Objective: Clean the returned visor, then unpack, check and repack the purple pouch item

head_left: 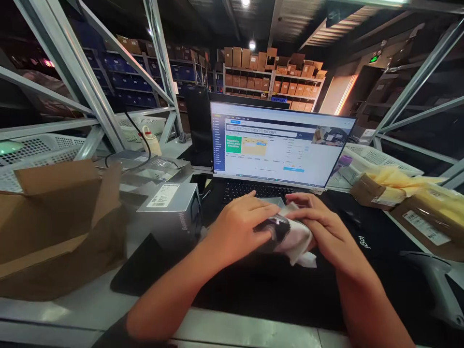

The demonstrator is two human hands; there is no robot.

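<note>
Above the black desk mat, in front of the keyboard (pixel 239 192), my left hand (pixel 246 220) is closed round a dark, glossy object (pixel 279 227) with a jagged-looking edge; its kind I cannot make out. White wrapping (pixel 299 237), thin and crumpled, covers the object's right side. My right hand (pixel 319 224) has its fingers bent over this wrapping and grips it. A loose corner of it hangs below the fingers. Left of my hands stands a grey printed box (pixel 177 212) with a white label on top. Part of another pale box or lid shows behind my fingers.
A lit monitor (pixel 275 145) stands behind the keyboard. At left sits an open cardboard box (pixel 61 241). On the right lie a handheld scanner (pixel 435 285), a mouse (pixel 351 217) and labelled cartons (pixel 427 222) with yellow packing. Metal frame posts rise on both sides.
</note>
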